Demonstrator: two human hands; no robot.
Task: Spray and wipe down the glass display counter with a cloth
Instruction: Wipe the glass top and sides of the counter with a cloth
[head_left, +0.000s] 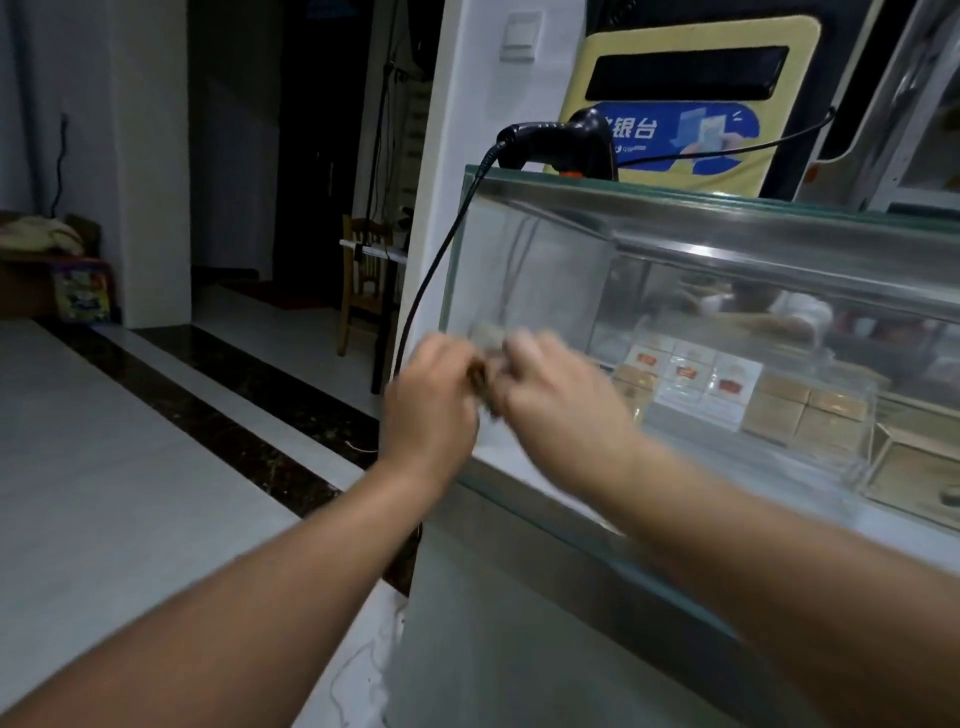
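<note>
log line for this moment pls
both hands: left hand and right hand bunching cloth | at: glass display counter corner | spray: unseen

Two bare forearms, no sleeves or jewellery.

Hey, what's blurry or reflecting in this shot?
Head view: both hands, left hand and right hand, are motion-blurred, so whatever they hold is unclear; the glass counter reflects a person; the room behind is dim; edges bow from the wide lens.
</note>
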